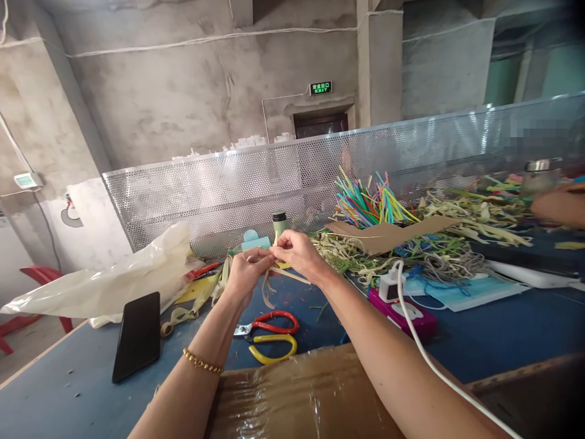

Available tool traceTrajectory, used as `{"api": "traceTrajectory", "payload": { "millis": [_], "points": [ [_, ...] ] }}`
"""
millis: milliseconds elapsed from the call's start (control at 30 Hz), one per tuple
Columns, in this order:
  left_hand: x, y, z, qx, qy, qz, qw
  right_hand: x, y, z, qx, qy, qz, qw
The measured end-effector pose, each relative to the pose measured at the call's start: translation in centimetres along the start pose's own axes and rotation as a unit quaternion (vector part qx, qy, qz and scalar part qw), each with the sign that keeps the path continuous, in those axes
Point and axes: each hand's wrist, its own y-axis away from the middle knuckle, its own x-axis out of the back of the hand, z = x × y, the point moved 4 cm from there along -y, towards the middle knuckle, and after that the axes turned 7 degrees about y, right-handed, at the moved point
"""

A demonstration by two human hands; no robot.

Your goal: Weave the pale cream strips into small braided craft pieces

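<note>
My left hand [249,268] and my right hand [299,253] meet over the middle of the table, fingertips pinched together on a pale husk strip [292,276]. A thinner brownish end [267,296] dangles below the fingers. Just where the fingertips close, the strip is too small to make out. Below the hands lie scissors [274,323] with one red and one yellow handle, blades toward the left. Behind the hands stands a green bottle [279,223] with a black cap, beside a light blue object [256,242].
A black phone [137,336] and a plastic bag [114,274] lie left. Rightward are colourful stems [370,204], husk strips [475,219], a cardboard piece [388,235], a purple power block [406,314] with a white cable, and another person's hand [560,206]. Taped cardboard [301,396] is nearest me.
</note>
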Motion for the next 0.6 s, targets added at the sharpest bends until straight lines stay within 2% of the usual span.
{"api": "traceTrajectory", "payload": {
  "millis": [133, 333, 600],
  "points": [
    [0.1, -0.1, -0.1, 0.006, 0.020, -0.006, 1.000, -0.1, 0.1, -0.3, 0.011, -0.043, -0.002, 0.999],
    [-0.7, 0.4, 0.6, 0.056, 0.072, -0.066, 0.994, 0.0, 0.5, -1.2, -0.025, -0.193, -0.034, 0.980],
    [-0.9, 0.4, 0.4, 0.065, 0.075, -0.084, 0.991, 0.3, 0.4, -1.0, -0.031, -0.220, -0.009, 0.975]
  ]
}}
